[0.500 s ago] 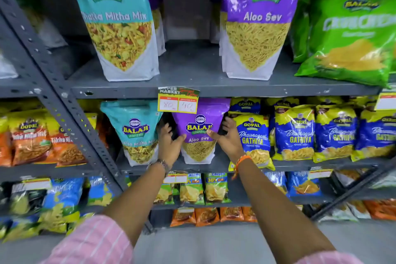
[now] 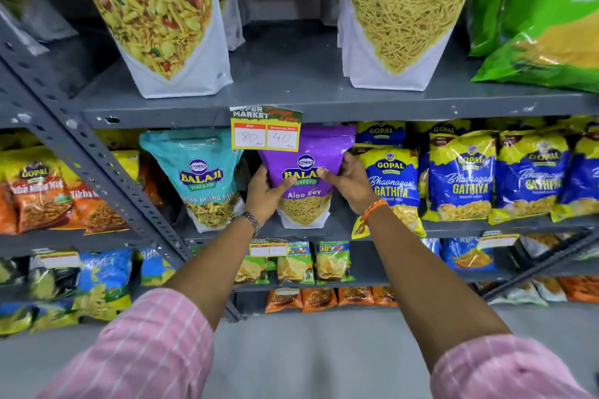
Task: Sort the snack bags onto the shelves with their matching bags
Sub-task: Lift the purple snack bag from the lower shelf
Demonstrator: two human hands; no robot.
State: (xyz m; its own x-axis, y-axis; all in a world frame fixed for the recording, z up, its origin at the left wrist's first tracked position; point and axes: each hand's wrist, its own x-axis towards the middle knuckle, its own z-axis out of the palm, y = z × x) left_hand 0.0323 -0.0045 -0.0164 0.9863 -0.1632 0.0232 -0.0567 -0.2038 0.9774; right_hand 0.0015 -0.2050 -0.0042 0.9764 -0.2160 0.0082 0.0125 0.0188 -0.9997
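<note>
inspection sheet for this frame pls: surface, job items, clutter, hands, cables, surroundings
Surface: grey metal shelf, stocked on several tiers.
Job's things: small purple Balaji Aloo Sev pouch upright on that tier, beside a small teal Balaji Khatta Mitha Mix pouch; blue-yellow Gopal Gathiya bags to its right.
Clutter: yellow price tag hangs over the purple pouch's top.
Hands: left hand and right hand grip the purple pouch's sides.
Cables: nothing seen.
Surroundings: large pouches on the tier above; grey floor.

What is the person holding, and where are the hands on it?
The purple Aloo Sev bag, by its two sides: left hand on its left edge, right hand on its right.
</note>
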